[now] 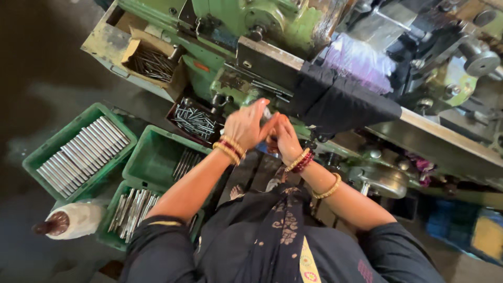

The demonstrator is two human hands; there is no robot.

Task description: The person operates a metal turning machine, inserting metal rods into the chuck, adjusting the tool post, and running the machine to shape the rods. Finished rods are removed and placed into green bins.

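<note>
Setting: we look down on a dim workshop floor with an old green machine running across the top of the view, paint chipped and oily.

Left hand: our left hand is raised in front of the machine's near edge, fingers curled loosely inward and meeting the other hand; bangles sit on the wrist.

Right hand: our right hand is pressed against the left, fingers bent round something small between the two palms.

Held piece: a small pale metal piece just peeps out above the joined fingers. We cannot tell its full shape, nor which hand truly grips it.

Handling: we judge it to be one of the steel pins like those in the trays, so stiff, fairly light singly, and probably slick with oil. Taking it round the middle of the shaft with fingertip and thumb looks safest.

Left crate: a green crate at the far left holds long bright rods laid side by side.

Near crates: a second green crate just right of it holds a few rods along its right wall; a third below it is heaped with them.

Machine trays: a cardboard box of dark pins sits at the machine's left corner, and a dark tray of short pins lies just left of our hands.

Other: a black cloth drapes over the machine's front edge, and a white-wrapped bottle lies by the crates.
</note>
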